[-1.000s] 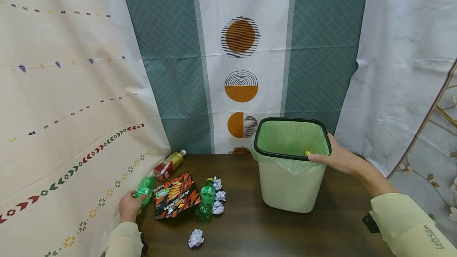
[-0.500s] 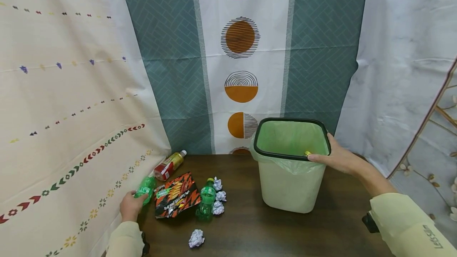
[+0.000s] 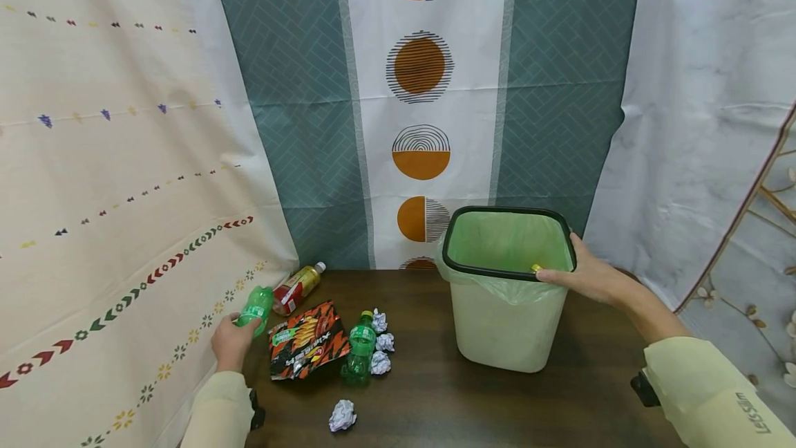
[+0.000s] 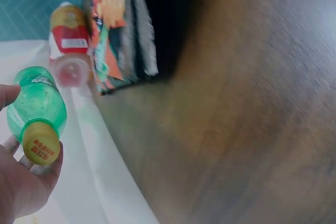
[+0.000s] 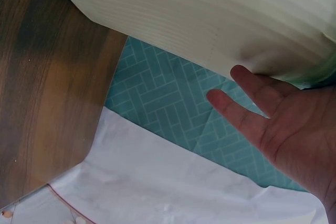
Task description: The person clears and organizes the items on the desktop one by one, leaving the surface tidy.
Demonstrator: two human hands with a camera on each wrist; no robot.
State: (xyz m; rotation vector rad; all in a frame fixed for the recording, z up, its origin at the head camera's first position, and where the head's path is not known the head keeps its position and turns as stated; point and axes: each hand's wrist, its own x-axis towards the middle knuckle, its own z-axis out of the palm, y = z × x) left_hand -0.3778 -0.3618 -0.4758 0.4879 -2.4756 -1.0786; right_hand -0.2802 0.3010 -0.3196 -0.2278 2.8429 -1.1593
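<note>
My left hand grips a green plastic bottle at the left of the table. In the left wrist view its yellow cap faces the camera, with thumb and fingers around the bottle. My right hand rests against the near right corner of a pale trash bin; the thumb lies on its black rim. Two straight fingers show beside the bin wall in the right wrist view; the other fingers are hidden. A green bag lines the bin, and a small yellow thing shows inside by the thumb.
A red-and-yellow labelled bottle lies behind an orange-and-black snack bag. To the bag's right is another green bottle with several crumpled paper balls along it. One paper ball lies nearer the front. Curtains hang around the dark table.
My left hand has lifted the green bottle slightly and moved it away from me. The right hand and the bin have stayed in place.
</note>
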